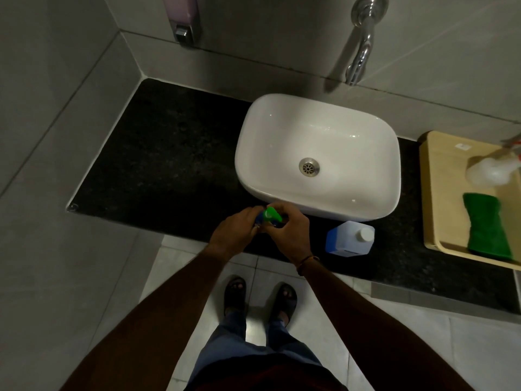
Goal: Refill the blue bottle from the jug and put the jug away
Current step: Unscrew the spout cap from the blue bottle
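Note:
A blue bottle [260, 219] with a green top [272, 213] stands at the front edge of the black counter [158, 153], just in front of the sink's left corner. My left hand [235, 231] wraps its body from the left. My right hand [289, 231] closes around the green top from the right. Most of the bottle is hidden between my hands. The jug [349, 238], pale blue and square with a white cap on, stands upright on the counter about a hand's width to the right of my right hand.
A white basin [318, 128] sits on the counter under a wall tap [361, 52]. At the right, a beige tray [431, 193] holds a white spray bottle [490, 170] and a green cloth [486, 224]. A soap dispenser [183, 18] hangs on the wall.

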A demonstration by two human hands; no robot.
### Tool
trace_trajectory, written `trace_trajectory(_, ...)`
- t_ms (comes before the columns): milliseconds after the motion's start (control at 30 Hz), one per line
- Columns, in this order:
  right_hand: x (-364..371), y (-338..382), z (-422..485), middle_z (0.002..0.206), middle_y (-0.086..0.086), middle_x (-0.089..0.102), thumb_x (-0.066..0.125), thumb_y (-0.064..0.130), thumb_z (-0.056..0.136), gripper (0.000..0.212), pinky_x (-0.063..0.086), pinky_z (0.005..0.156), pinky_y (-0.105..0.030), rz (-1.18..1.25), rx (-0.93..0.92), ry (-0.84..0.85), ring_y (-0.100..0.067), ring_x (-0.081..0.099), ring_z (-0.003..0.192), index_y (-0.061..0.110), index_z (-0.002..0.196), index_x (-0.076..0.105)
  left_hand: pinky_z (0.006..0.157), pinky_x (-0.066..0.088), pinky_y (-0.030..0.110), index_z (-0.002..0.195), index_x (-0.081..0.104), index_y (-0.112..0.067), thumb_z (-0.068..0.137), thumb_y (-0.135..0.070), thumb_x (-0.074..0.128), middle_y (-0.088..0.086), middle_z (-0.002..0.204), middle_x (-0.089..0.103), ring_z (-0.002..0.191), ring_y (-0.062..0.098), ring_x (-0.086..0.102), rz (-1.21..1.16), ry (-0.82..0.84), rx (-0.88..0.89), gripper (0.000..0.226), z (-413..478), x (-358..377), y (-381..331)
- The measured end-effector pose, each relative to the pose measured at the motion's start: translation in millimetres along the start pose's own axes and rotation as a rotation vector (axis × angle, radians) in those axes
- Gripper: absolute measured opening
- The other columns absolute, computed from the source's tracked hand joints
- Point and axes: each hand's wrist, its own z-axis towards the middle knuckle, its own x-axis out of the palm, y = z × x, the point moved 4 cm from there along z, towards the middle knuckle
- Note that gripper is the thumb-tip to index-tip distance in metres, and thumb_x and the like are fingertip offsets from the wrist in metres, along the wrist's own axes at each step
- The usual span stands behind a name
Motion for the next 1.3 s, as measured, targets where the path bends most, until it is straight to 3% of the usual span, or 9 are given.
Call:
trace_trajectory(67, 0.2, -0.3, -0.4, 0.110, 0.003, 0.072, 0.086, 0.007, 0.069, 0.045, 0.058, 0.089, -0.029, 0.013, -0.004, 0.006, -0.008, 0.068, 0.103, 0.017, 0.111, 0.072, 0.086, 0.055, 0.046, 0.140, 0.045, -0.033, 0.093, -0.055, 0.047, 0.003, 0.133, 0.059, 0.111, 0.032, 0.064, -0.002, -0.002, 0.004, 0.051, -0.8, -0.4, -0.7)
trace_trajectory(167, 2.1, 0.7, -0.8, 0.107, 0.002, 0.070, 0.091, 0.015, 0.068, 0.048, 0.057, 0.089, -0.024, 0.035, 0.028, -0.010, -0.008, 0.067, 0.101, 0.015, 0.110, 0.068, 0.083, 0.055, 0.046, 0.138, 0.045, -0.033, 0.090, -0.064, 0.032, 0.003, 0.132, 0.059, 0.108, 0.033, 0.064, -0.008, -0.004, 0.002, 0.059, -2.0, -0.4, -0.6)
trace_trajectory(333, 3.3, -2.4, -2.2, 0.095, 0.005, 0.072, 0.089, 0.016, 0.070, 0.037, 0.058, 0.080, -0.024, 0.034, 0.081, -0.027, -0.006, 0.069, 0.088, 0.017, 0.102, 0.070, 0.089, 0.054, 0.046, 0.144, 0.043, -0.032, 0.096, -0.049, 0.052, 0.002, 0.138, 0.056, 0.116, 0.034, 0.061, 0.017, 0.002, -0.019, 0.052, -0.2, 2.1, 3.5)
trace_trajectory(467, 5.3, -1.5, -1.6, 0.099, 0.008, 0.071, 0.088, 0.017, 0.069, 0.045, 0.056, 0.081, -0.019, 0.033, 0.074, -0.001, -0.004, 0.068, 0.093, 0.023, 0.110, 0.069, 0.092, 0.053, 0.048, 0.144, 0.043, -0.033, 0.094, -0.053, 0.047, 0.002, 0.139, 0.056, 0.118, 0.034, 0.061, -0.021, 0.000, -0.013, 0.053, -2.5, 0.0, 0.6)
trace_trajectory(700, 1.2, 5.7, 0.1, 0.099, 0.007, 0.072, 0.087, 0.020, 0.076, 0.034, 0.056, 0.079, -0.020, 0.013, 0.029, -0.030, -0.003, 0.068, 0.091, 0.020, 0.105, 0.070, 0.090, 0.053, 0.045, 0.141, 0.045, -0.036, 0.096, -0.051, 0.052, -0.001, 0.136, 0.058, 0.116, 0.032, 0.062, -0.020, -0.002, -0.024, 0.048, -0.2, 0.1, 1.0)
trace_trajectory(833, -7.5, 21.8, 4.8, 0.100, 0.008, 0.071, 0.086, 0.018, 0.078, 0.034, 0.060, 0.085, -0.028, 0.058, 0.005, -0.070, -0.004, 0.069, 0.095, 0.015, 0.106, 0.069, 0.085, 0.056, 0.046, 0.132, 0.048, -0.042, 0.093, -0.048, 0.056, -0.004, 0.129, 0.062, 0.111, 0.029, 0.065, -0.019, -0.002, 0.004, 0.040, -0.5, -0.6, -0.9)
trace_trajectory(967, -23.8, 43.8, 15.1, 0.108, -0.003, 0.074, 0.087, 0.016, 0.078, 0.036, 0.061, 0.085, -0.039, 0.041, -0.060, -0.102, -0.015, 0.070, 0.100, 0.009, 0.110, 0.073, 0.088, 0.055, 0.043, 0.132, 0.049, -0.039, 0.093, -0.040, 0.064, -0.003, 0.127, 0.063, 0.111, 0.024, 0.065, -0.027, -0.007, -0.009, 0.042, 1.9, 2.9, 1.6)
trace_trajectory(1133, -54.0, 67.0, 27.1, 0.111, -0.006, 0.075, 0.089, 0.014, 0.075, 0.042, 0.060, 0.078, -0.027, -0.050, -0.235, -0.196, -0.019, 0.072, 0.090, 0.004, 0.112, 0.073, 0.097, 0.053, 0.042, 0.138, 0.049, -0.033, 0.093, -0.044, 0.065, -0.001, 0.133, 0.062, 0.115, 0.023, 0.064, -0.046, -0.006, -0.017, 0.049, 4.4, 4.8, 4.2)
trace_trajectory(1300, -74.0, 66.9, 34.6, 0.106, 0.011, 0.071, 0.089, 0.021, 0.075, 0.046, 0.056, 0.071, -0.015, -0.085, -0.221, -0.203, -0.007, 0.066, 0.076, 0.028, 0.116, 0.069, 0.096, 0.053, 0.042, 0.135, 0.049, -0.033, 0.093, -0.044, 0.066, -0.002, 0.130, 0.063, 0.114, 0.021, 0.064, -0.032, -0.001, -0.009, 0.047, 5.2, 4.7, 3.8)
